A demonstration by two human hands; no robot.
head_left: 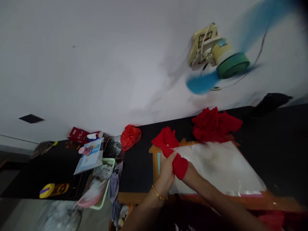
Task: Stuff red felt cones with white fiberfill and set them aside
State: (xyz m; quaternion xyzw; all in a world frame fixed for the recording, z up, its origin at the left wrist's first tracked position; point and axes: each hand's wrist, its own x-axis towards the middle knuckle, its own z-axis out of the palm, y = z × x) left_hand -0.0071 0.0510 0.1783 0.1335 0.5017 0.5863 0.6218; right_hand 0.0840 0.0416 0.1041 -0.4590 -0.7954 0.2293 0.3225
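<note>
My left hand [166,169], with a gold bangle at the wrist, is closed around a piece of red cloth [166,139]. The cloth fans out above the hand and also wraps over my right hand [180,166], so the right fingers are hidden. Both hands meet above the left end of a white sheet [216,166] that lies on a wooden-framed board [154,160]. A pile of similar red cloth pieces [215,125] lies at the board's far edge.
A crumpled red plastic bag [130,136] lies on the black table [137,166] left of the board. Farther left are a green basket [109,162] with papers, packets and a yellow object [53,190]. A spinning blue-bladed fan [220,57] is on the white wall.
</note>
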